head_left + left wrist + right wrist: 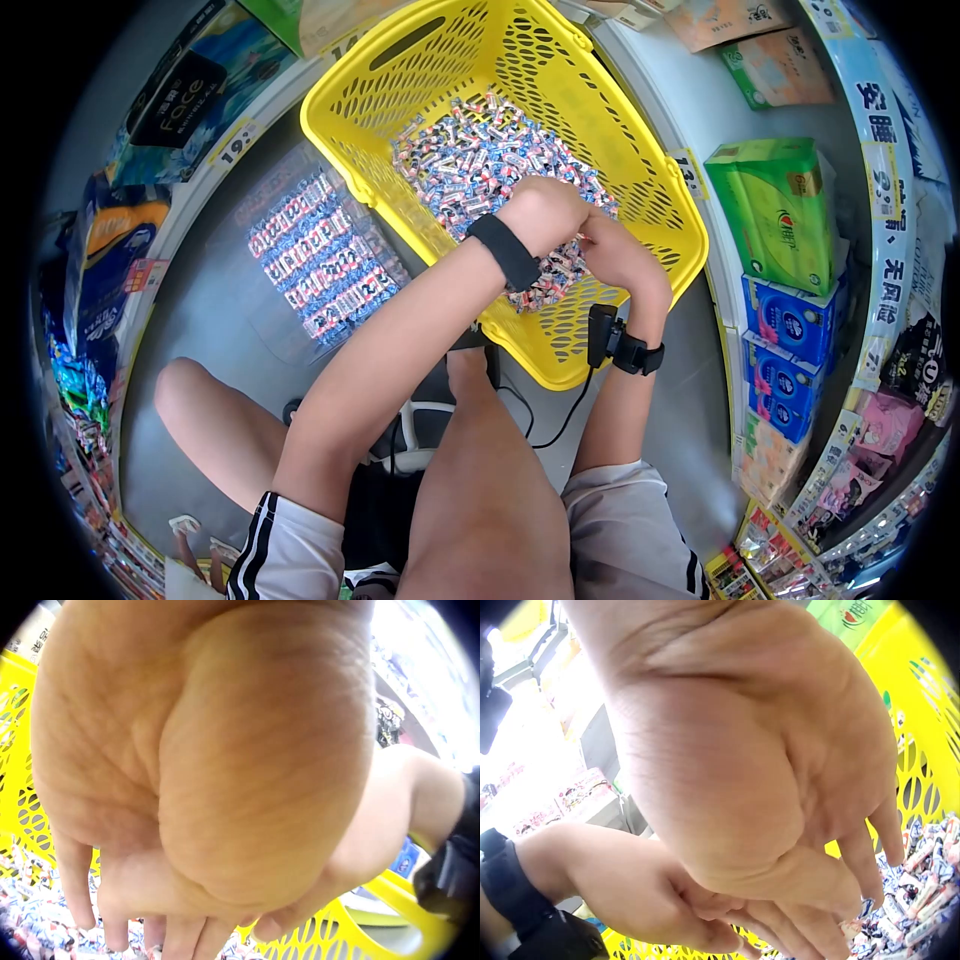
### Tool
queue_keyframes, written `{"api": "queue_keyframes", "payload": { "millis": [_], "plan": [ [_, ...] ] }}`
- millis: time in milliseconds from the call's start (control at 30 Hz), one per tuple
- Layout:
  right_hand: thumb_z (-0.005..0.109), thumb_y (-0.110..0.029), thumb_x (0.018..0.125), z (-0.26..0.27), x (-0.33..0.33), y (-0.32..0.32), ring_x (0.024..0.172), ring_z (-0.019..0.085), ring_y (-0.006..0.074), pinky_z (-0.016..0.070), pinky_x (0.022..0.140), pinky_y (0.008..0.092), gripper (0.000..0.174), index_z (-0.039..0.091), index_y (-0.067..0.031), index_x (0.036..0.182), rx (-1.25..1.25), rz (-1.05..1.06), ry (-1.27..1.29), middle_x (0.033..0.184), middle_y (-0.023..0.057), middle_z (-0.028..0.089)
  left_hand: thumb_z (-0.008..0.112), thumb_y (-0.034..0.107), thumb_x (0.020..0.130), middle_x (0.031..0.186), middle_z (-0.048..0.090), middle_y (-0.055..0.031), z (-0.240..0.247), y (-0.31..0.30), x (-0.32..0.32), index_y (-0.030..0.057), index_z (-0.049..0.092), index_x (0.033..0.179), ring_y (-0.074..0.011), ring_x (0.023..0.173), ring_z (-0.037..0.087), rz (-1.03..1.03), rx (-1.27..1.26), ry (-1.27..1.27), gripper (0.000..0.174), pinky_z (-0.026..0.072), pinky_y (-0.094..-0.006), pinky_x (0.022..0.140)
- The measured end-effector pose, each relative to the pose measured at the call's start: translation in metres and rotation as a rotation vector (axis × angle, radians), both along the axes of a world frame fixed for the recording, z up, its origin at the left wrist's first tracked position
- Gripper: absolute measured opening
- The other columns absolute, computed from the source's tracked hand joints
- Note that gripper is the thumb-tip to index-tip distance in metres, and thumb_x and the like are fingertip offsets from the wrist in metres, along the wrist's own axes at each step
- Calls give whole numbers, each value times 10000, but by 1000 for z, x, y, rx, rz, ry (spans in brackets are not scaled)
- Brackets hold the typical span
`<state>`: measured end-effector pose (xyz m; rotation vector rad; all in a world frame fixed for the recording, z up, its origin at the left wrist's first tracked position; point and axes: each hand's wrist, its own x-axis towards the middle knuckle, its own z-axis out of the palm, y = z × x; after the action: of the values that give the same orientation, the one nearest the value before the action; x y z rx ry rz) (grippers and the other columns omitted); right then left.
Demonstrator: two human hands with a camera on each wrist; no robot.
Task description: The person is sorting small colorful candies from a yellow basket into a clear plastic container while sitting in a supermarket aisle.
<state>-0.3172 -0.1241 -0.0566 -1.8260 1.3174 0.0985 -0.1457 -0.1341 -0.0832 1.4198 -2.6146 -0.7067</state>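
Observation:
A yellow plastic basket [330, 110] stands on the floor, with several small wrapped candies [470, 160] heaped inside it. Both hands are down in the heap, side by side and touching. My left hand [545, 212] is the nearer to the middle and my right hand [618, 258] lies by the basket's near right wall. In the left wrist view the left fingers [112, 915] point straight down into the candies [30, 922]. In the right wrist view the right fingers [870, 855] stretch toward the candies [922, 900], with the left hand [630, 892] beside them. No candy is plainly gripped.
A clear bag of the same candies [320, 250] lies on the floor left of the basket. Shelves curve round both sides: green boxes [785, 210] and blue boxes [790, 340] on the right, dark packages [180, 90] on the left. My knees are below the basket.

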Motion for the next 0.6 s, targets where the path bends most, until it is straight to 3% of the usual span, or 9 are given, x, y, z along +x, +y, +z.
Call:
{"api": "queue_keyframes", "payload": {
  "millis": [100,233,300,333,433,600],
  "plan": [
    [504,115,919,17,7,-1,1165,628,366,504,974,388,408,670,-1,1273,-8,68,26,1337,163,630,663,163,938,952,739,-161,24,7,17,33,761,958,-387,918,743,-24,115,28,164,598,-475,775],
    [544,100,930,33,20,3,1193,616,373,506,999,406,350,688,11,1235,-123,111,-57,1344,144,615,662,-5,877,1091,711,-169,46,18,38,-1,741,1021,-372,1040,722,21,114,89,165,594,-471,854],
    [567,78,921,45,31,2,1247,621,374,493,1059,462,347,756,-19,1196,-100,63,-71,1366,144,635,665,-55,846,1113,696,-159,52,25,48,12,731,1090,-367,1083,706,59,-6,136,261,589,-460,876],
    [617,50,926,49,35,3,1218,636,380,508,1036,458,274,764,3,1152,-143,73,-84,1343,151,649,666,-89,817,1120,682,-155,48,28,53,5,710,1140,-362,1087,697,56,-42,197,339,585,-456,881],
    [655,39,912,60,47,6,1190,652,380,520,1015,455,240,768,13,1122,-189,83,-139,1327,153,657,664,-90,808,1099,675,-156,53,35,70,-8,694,1141,-361,1079,691,65,-64,207,344,581,-445,887],
    [707,31,871,84,77,11,1090,695,361,543,965,438,202,783,12,1058,-253,95,-97,1205,158,710,663,-29,842,1011,652,-163,66,54,95,-19,609,1029,-372,1000,690,158,-156,435,194,565,-453,837]
  ]
}}
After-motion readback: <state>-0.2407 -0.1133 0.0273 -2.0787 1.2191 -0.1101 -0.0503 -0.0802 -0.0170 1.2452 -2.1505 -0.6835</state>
